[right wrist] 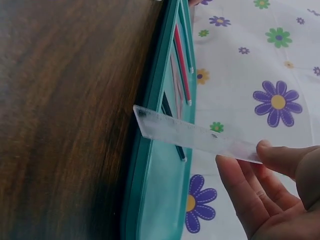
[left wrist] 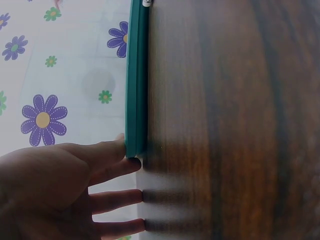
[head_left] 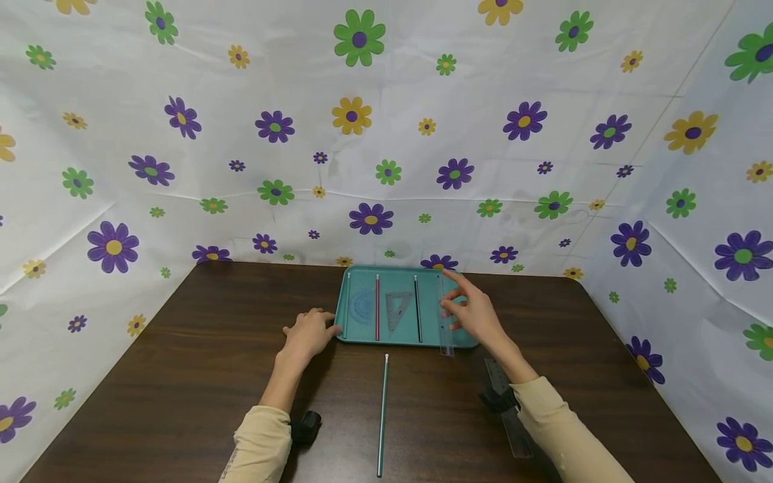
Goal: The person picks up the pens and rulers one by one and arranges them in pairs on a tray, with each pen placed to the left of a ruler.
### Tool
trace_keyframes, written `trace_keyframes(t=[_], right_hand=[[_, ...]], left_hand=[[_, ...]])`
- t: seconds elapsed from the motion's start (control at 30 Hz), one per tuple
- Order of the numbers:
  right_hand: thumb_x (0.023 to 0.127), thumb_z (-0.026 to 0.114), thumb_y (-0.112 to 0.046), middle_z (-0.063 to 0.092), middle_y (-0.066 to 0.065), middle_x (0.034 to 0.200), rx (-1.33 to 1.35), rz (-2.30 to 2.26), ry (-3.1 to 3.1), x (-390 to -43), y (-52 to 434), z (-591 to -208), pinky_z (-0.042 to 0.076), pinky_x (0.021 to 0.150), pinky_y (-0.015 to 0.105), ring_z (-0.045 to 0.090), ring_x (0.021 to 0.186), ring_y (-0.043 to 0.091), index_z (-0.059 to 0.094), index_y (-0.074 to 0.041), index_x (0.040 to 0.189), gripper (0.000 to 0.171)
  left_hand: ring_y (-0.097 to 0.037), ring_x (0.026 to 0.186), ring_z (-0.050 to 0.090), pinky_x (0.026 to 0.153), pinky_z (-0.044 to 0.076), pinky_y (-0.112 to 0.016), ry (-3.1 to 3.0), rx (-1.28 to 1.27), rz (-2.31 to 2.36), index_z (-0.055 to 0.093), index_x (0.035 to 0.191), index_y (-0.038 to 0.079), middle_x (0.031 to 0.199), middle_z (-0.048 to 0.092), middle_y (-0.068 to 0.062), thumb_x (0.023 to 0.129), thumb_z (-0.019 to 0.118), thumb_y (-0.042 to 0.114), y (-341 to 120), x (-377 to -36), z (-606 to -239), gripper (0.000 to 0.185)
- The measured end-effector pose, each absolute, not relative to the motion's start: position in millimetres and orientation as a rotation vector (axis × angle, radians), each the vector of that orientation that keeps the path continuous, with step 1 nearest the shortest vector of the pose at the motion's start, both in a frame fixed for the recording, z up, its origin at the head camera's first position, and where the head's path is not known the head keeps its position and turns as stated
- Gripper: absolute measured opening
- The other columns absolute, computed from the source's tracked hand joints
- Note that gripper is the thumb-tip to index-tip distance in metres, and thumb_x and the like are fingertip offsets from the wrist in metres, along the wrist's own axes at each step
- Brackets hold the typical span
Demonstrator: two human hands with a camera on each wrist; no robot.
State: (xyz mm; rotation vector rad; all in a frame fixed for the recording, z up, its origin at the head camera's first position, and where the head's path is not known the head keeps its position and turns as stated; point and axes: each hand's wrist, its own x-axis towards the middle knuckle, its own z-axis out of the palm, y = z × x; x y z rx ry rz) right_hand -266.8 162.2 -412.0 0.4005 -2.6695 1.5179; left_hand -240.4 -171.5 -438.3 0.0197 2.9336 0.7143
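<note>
On the dark tabletop, nearest the person, a green pencil is lying loose beside a grey ruler running under the right sleeve. Further out, the left hand is resting flat with its grip released, fingertips touching the teal tray, likely steadying it. The right hand is pinching a clear ruler over the tray's right side, its near end overhanging the rim.

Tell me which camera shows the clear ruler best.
The right wrist view: the clear ruler fills the frame, pinched by the right hand over the teal tray. The head view shows it small; the left wrist view misses it.
</note>
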Motion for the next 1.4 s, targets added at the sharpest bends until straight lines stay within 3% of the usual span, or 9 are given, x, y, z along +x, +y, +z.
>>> trace_keyframes(t=[0.23, 0.73, 0.97, 1.23, 1.4], right_hand=[[0.096, 0.065, -0.009, 0.062, 0.018, 0.103, 0.351, 1.545, -2.668, -281.4, 162.4, -414.5, 0.060, 0.060, 0.046, 0.071, 0.069, 0.023, 0.038, -0.026, 0.154, 0.066], [0.095, 0.066, -0.007, 0.060, 0.017, 0.106, 0.221, 1.645, -2.666, -307.7, 155.6, -428.8, 0.061, 0.060, 0.041, 0.072, 0.075, 0.018, 0.041, -0.020, 0.153, 0.065], [0.096, 0.065, -0.008, 0.059, 0.019, 0.106, 0.211, 1.582, -2.720, -314.4, 152.8, -434.0, 0.061, 0.059, 0.041, 0.071, 0.067, 0.026, 0.037, -0.009, 0.154, 0.065], [0.096, 0.065, -0.010, 0.063, 0.020, 0.104, 0.232, 1.337, -2.836, -319.0, 149.1, -449.3, 0.056, 0.058, 0.031, 0.064, 0.053, 0.020, 0.045, 0.002, 0.146, 0.055], [0.094, 0.067, -0.012, 0.067, 0.016, 0.094, 0.244, 1.129, -2.857, -320.7, 145.5, -457.9, 0.054, 0.063, 0.036, 0.061, 0.064, 0.020, 0.056, 0.004, 0.135, 0.045]], left_hand=[[-0.054, 0.139, 0.034, 0.102, 0.019, -0.084, 2.944, 0.023, 0.715, 0.058, 0.139, 0.007, 0.152, 0.042, -0.024, 0.099, 0.061, 0.032, -170.1, -238.5, -437.7, 0.048], [-0.055, 0.139, 0.033, 0.101, 0.020, -0.084, 2.945, 0.024, 0.701, 0.058, 0.140, 0.008, 0.152, 0.042, -0.024, 0.098, 0.061, 0.037, -171.6, -240.8, -440.9, 0.051], [-0.055, 0.138, 0.034, 0.101, 0.021, -0.084, 2.952, 0.022, 0.697, 0.058, 0.139, 0.007, 0.152, 0.043, -0.025, 0.098, 0.061, 0.036, -172.1, -239.7, -439.8, 0.051], [-0.055, 0.139, 0.034, 0.101, 0.020, -0.084, 2.950, 0.017, 0.707, 0.059, 0.139, 0.008, 0.152, 0.043, -0.025, 0.098, 0.062, 0.037, -171.1, -239.5, -440.3, 0.050], [-0.054, 0.139, 0.034, 0.101, 0.020, -0.084, 2.951, 0.011, 0.700, 0.059, 0.139, 0.008, 0.152, 0.043, -0.024, 0.098, 0.061, 0.036, -170.7, -239.3, -439.6, 0.050]])
